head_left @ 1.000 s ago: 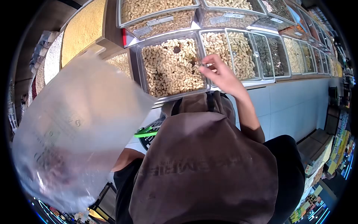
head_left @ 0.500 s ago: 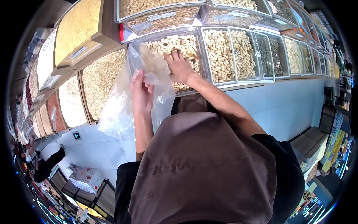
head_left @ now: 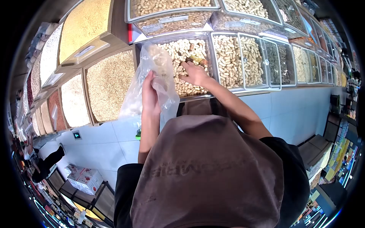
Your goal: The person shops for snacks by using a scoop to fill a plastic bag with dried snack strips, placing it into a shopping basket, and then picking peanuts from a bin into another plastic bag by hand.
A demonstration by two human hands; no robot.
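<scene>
A clear plastic bag hangs from my left hand, whose fingers are closed on its upper part. The bag partly overlaps the left side of an open bin of unshelled peanuts. My right hand is over that bin, palm down, its fingertips at the peanuts and its thumb apart from the fingers. Right beside these fingers lie a few small coloured pieces, yellow, reddish and dark, too small to name. The fingertips are partly hidden, and nothing shows held in them.
A lidded bin of peanuts adjoins on the right, with further covered bins beyond. Grain bins stand to the left, and a higher row rises behind. Cartons sit on a low rack at lower left. A person's dark-clothed leg shows farther left.
My right hand has moved slightly right and down relative to the bin, its fingers less spread, uncovering the coloured pieces. My left hand still holds the bag, now turned somewhat. The view has shifted slightly.
</scene>
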